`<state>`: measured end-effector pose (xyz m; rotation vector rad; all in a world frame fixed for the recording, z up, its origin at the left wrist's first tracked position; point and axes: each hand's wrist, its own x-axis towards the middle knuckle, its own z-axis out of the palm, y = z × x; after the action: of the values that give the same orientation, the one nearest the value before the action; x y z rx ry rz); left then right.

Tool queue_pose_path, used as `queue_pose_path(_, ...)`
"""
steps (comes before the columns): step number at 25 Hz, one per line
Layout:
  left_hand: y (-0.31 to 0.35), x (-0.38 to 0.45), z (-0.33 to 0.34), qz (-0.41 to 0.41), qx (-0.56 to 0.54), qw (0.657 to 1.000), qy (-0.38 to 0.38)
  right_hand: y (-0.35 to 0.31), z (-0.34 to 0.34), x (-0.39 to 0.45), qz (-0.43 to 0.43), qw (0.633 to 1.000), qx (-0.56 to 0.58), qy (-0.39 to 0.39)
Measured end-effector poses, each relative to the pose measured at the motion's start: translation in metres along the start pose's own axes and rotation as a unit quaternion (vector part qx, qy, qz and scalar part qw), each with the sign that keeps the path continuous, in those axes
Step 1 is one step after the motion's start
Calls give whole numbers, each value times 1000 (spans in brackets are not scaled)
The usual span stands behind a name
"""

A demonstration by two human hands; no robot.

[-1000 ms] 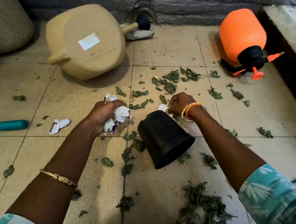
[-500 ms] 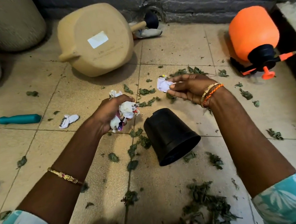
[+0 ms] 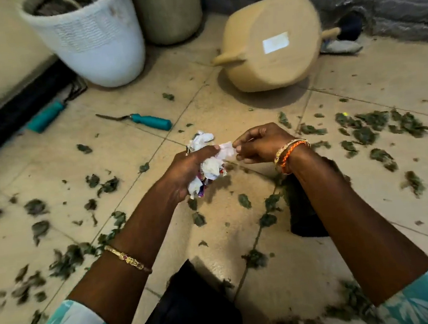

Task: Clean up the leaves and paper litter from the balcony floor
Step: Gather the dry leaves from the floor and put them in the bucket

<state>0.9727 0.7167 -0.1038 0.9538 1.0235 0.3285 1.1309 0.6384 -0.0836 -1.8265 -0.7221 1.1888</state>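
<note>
The left hand [image 3: 191, 168] is curled round a wad of crumpled paper litter [image 3: 206, 165], gripping it above the floor [image 3: 202, 110]. The wad's long axis runs from far to near, projecting beyond the fist at both ends. The right hand [image 3: 261, 143] pinches a small white paper scrap [image 3: 226, 150] between thumb and fingertips; the scrap extends leftward and touches the left thumb. Both hands sit close together, the scrap bridging them. Dried leaves [image 3: 370, 127] lie scattered on the tiles on all sides of the hands. A black pot [image 3: 302, 213] lies under the right forearm. Beyond the left hand rests a teal-handled tool [image 3: 148, 121]. Beyond the right hand, a beige watering can [image 3: 272, 47] lies tipped, base toward the hands.
</note>
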Motion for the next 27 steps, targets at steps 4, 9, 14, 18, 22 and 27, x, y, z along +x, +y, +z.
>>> queue_pose_path(4,1,-16,-58,-10,-31,993,114,-14,46,38,-64,976,-207,34)
queue_pose_path(9,0,-42,-100,3,-56,975,216,2,96,90,-96,917,-386,21)
queue_pose_path(14,-6,-51,-125,-24,-46,964,261,15,96,107,-152,897,-387,150)
queue_pose_path(18,-6,-38,-116,-38,-59,973,221,11,75,91,-114,956,-198,185)
queue_pose_path(22,5,-24,-102,-38,-44,980,188,-5,49,68,39,970,238,36)
queue_pose_path(27,6,-14,-91,-31,-9,985,169,-11,41,55,27,985,165,50)
